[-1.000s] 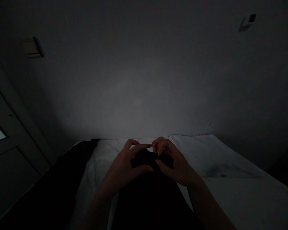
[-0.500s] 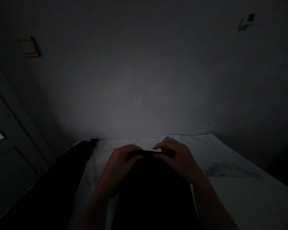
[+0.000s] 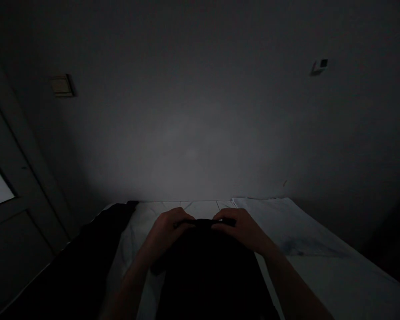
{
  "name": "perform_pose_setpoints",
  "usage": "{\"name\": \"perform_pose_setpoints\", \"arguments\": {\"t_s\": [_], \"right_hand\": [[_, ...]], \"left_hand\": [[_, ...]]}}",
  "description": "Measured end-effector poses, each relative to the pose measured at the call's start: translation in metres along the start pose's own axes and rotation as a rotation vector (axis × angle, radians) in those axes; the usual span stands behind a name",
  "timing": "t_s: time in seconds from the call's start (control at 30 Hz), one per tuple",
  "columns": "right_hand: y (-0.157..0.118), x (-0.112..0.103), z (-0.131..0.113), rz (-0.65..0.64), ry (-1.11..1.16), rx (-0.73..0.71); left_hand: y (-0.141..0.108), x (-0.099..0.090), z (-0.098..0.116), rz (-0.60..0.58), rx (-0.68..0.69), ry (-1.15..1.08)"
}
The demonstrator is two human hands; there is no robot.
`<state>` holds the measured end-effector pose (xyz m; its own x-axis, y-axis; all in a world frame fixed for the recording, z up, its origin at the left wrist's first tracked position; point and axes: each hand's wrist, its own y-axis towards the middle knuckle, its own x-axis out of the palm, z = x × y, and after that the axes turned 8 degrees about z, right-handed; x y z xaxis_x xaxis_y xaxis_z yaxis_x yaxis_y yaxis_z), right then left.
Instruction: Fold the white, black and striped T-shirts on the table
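Note:
A black piece of cloth (image 3: 206, 271), perhaps a garment, spreads from the bottom of the view up to a narrow top edge. My left hand (image 3: 170, 227) pinches the left part of that edge between thumb and fingers. On the right part, my right hand (image 3: 243, 227) grips the same edge, its thumb on the near side and fingers beyond. The edge is drawn across the short gap between both hands. Darkness hides the cloth's folds and exact kind. Beneath lies a pale surface with grey marbled marks (image 3: 200, 208).
Another dark cloth (image 3: 83, 262) lies along the left side. A whitish sheet (image 3: 306, 235) covers the right side. Behind rises a grey wall (image 3: 190, 133) with a switch plate (image 3: 62, 86) and a small fixture (image 3: 320, 66). A panelled door (image 3: 16, 195) stands at far left.
The wall fixtures sit lower and closer together as the view shifts. Both hands appear slightly lower, still on the cloth's edge. My right fingers, raised off the edge before, have closed onto it.

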<state>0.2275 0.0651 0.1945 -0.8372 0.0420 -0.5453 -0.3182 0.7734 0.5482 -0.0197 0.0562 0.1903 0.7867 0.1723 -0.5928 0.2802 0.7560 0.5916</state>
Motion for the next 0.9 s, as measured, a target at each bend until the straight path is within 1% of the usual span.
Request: {"name": "perform_pose_setpoints", "arguments": {"t_s": [0.03,0.1,0.2,0.27,0.33,0.4,0.5,0.57,0.63,0.67,0.7,0.77,0.83,0.87,0.9], "right_hand": [[0.006,-0.006,-0.001,-0.017,0.0,0.005],[0.021,-0.021,-0.003,-0.021,-0.015,0.002],[0.046,-0.051,-0.002,0.008,-0.085,-0.019],[0.062,-0.071,0.0,0.032,-0.14,-0.033],[0.08,-0.088,0.003,0.047,-0.195,-0.036],[0.099,-0.103,0.003,0.057,-0.265,-0.037],[0.134,-0.125,-0.006,0.084,-0.406,-0.078],[0.161,-0.144,-0.021,0.112,-0.508,-0.124],[0.187,-0.168,-0.045,0.184,-0.615,-0.173],[0.2,-0.18,-0.059,0.25,-0.665,-0.201],[0.211,-0.192,-0.074,0.344,-0.71,-0.229],[0.227,-0.212,-0.103,0.59,-0.783,-0.267],[0.235,-0.223,-0.124,0.821,-0.84,-0.289],[0.236,-0.224,-0.13,0.881,-0.878,-0.29],[0.236,-0.224,-0.133,0.869,-0.933,-0.286]], "left_hand": [[0.004,-0.006,-0.002,-0.004,0.014,0.032],[0.015,-0.025,-0.005,-0.024,0.051,0.109],[0.035,-0.065,-0.007,-0.069,0.088,0.227],[0.05,-0.094,-0.009,-0.074,0.089,0.316],[0.067,-0.12,-0.01,-0.084,0.067,0.396],[0.085,-0.144,-0.012,-0.136,0.028,0.445],[0.116,-0.175,-0.011,-0.205,-0.022,0.496],[0.141,-0.195,-0.003,-0.185,-0.015,0.547],[0.167,-0.214,0.014,-0.089,0.006,0.633],[0.18,-0.222,0.026,-0.005,0.015,0.689],[0.192,-0.229,0.039,0.108,0.021,0.745],[0.21,-0.237,0.066,0.412,0.024,0.825],[0.221,-0.236,0.088,0.765,0.001,0.831],[0.223,-0.233,0.095,0.902,-0.02,0.82],[0.225,-0.229,0.099,0.957,-0.042,0.818]]}}
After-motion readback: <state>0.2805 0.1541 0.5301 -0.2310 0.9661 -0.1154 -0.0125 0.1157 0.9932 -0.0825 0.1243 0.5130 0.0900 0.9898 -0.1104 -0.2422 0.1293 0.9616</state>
